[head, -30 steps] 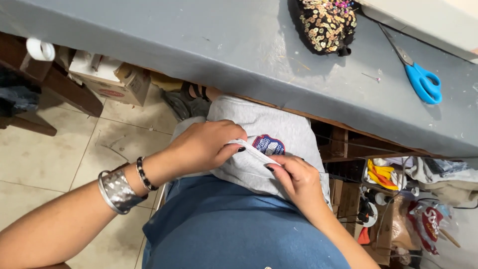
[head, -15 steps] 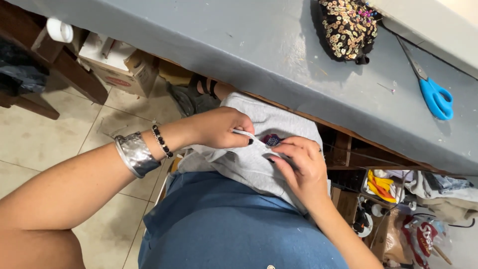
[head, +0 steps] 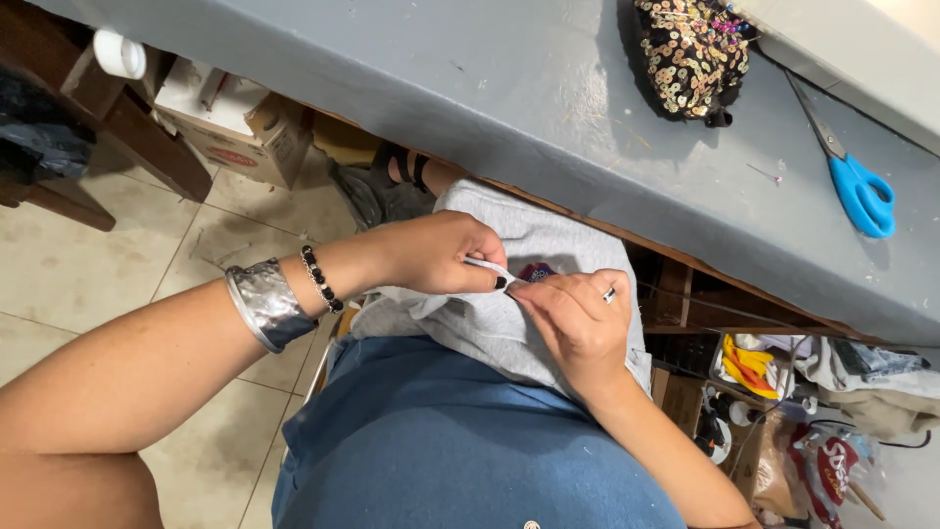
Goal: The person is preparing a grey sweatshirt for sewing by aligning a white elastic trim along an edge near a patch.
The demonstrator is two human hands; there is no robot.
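Grey knit cloth (head: 529,313) at centre frame could slide off the lap, since left hand (head: 446,253) pinches only a thin white strip (head: 487,265), seemingly a cord, while right hand (head: 578,328) merely presses fabric.

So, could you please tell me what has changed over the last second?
The left hand and right hand have drawn closer over the grey garment, so less of the thin white strip shows between them. Both still pinch it. The scissors and sequinned pouch stay put.
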